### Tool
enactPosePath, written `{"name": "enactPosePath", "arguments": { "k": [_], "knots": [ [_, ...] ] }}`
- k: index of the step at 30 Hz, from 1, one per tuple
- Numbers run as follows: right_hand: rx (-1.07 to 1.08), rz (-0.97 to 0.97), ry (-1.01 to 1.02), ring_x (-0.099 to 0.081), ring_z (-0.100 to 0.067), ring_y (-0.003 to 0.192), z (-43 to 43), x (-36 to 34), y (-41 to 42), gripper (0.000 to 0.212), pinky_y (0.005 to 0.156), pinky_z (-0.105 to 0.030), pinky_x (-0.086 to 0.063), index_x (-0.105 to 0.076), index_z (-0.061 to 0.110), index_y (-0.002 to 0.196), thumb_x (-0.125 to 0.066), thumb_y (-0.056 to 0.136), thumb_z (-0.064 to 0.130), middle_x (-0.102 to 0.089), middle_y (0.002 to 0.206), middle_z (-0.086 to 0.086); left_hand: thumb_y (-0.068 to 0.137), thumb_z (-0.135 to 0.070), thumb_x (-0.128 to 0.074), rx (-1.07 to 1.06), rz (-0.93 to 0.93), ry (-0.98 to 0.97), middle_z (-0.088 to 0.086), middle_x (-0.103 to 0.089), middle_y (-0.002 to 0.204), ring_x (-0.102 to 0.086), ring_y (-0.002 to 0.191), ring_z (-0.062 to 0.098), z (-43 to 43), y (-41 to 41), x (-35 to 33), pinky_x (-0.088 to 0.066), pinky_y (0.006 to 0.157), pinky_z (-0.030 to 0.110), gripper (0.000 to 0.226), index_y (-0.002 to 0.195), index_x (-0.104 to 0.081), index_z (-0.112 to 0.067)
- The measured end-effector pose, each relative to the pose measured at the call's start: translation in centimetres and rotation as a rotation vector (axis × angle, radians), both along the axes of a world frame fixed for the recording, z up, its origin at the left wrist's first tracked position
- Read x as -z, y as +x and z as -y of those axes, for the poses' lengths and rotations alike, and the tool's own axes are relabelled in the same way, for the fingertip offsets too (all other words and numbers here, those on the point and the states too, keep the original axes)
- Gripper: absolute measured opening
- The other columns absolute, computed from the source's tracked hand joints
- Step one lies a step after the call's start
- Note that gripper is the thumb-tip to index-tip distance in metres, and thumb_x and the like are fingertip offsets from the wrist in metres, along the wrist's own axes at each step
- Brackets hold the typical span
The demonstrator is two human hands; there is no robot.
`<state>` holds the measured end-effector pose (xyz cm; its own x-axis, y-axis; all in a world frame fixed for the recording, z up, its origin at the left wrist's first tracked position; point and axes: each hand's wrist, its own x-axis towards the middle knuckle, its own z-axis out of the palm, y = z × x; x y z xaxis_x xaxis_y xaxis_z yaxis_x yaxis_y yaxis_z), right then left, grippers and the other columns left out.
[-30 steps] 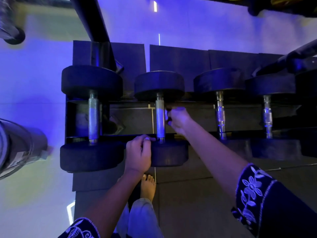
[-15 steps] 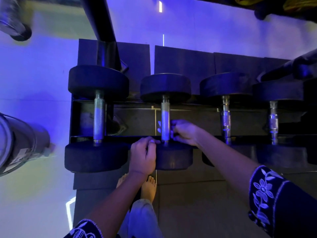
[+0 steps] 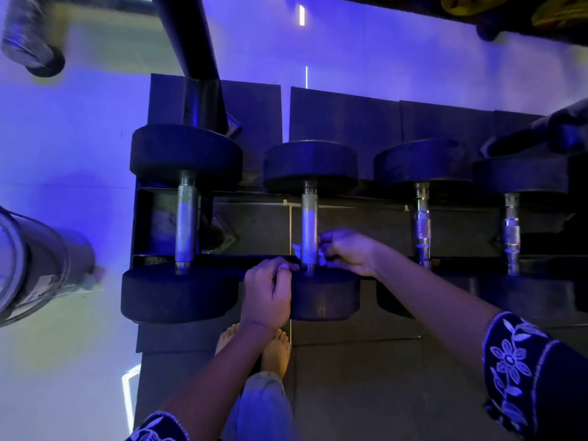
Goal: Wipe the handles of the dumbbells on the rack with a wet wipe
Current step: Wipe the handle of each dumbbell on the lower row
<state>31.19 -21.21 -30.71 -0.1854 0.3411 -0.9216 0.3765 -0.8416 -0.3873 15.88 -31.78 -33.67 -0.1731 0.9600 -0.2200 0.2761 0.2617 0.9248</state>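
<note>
- Right hand [image 3: 346, 251]: fingers clenched round the wipe [image 3: 322, 258], wrapped on the near end of the second dumbbell's handle [image 3: 309, 218], on the rack [image 3: 254, 226].
- Left hand [image 3: 269, 291]: fingers curled on that dumbbell's near head [image 3: 327, 297]; steadying it, we judge.
- Handle looks knurled, stiff, grippy; the thin, soft wipe may snag.
- Dumbbell likely heavy: leave it racked, pinch the wipe around the bar.

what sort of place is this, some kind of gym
Most likely a gym's weight area: black round-headed dumbbells with knurled steel handles lie in a row on a black metal rack, with dark square floor mats underneath.
</note>
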Motion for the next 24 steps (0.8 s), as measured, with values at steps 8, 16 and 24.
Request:
{"name": "enactPosePath", "arguments": {
  "k": [8, 16, 24],
  "knots": [
    [0.441, 0.061, 0.152, -0.052, -0.017, 0.050, -5.3, 1.2, -1.6, 0.035, 0.041, -0.020, -0.044, -0.047, 0.004, 0.071, -0.028, 0.086, -0.021, -0.047, 0.067, -0.012, 0.090, -0.035, -0.036, 0.021, 0.029, -0.005, -0.005, -0.069, 0.075, -0.062, 0.074, 0.005, 0.1, -0.2, -0.4, -0.044, 0.072, 0.020, 0.038, 0.085, -0.071, -0.022],
    [0.084, -0.035, 0.004, -0.061, -0.009, 0.051, -1.2, -1.6, -0.7, 0.040, 0.044, -0.015, -0.046, -0.058, 0.000, 0.094, -0.026, 0.087, -0.022, -0.066, 0.064, -0.005, 0.088, -0.032, -0.037, 0.003, -0.012, 0.025, -0.008, -0.069, 0.074, -0.062, 0.073, 0.003, 0.0, -0.1, -0.2, -0.041, 0.069, 0.012, 0.037, 0.081, -0.072, -0.022],
    [0.293, -0.033, 0.032, -0.063, -0.016, 0.054, -2.4, -1.1, -1.2, 0.041, 0.044, -0.018, -0.051, -0.054, 0.000, 0.077, -0.021, 0.087, -0.022, -0.061, 0.065, -0.011, 0.092, -0.027, -0.038, 0.028, 0.029, -0.017, -0.004, -0.068, 0.075, -0.062, 0.073, 0.004, 0.2, -0.2, -0.5, -0.040, 0.068, 0.010, 0.037, 0.085, -0.072, -0.015]
  ]
}}
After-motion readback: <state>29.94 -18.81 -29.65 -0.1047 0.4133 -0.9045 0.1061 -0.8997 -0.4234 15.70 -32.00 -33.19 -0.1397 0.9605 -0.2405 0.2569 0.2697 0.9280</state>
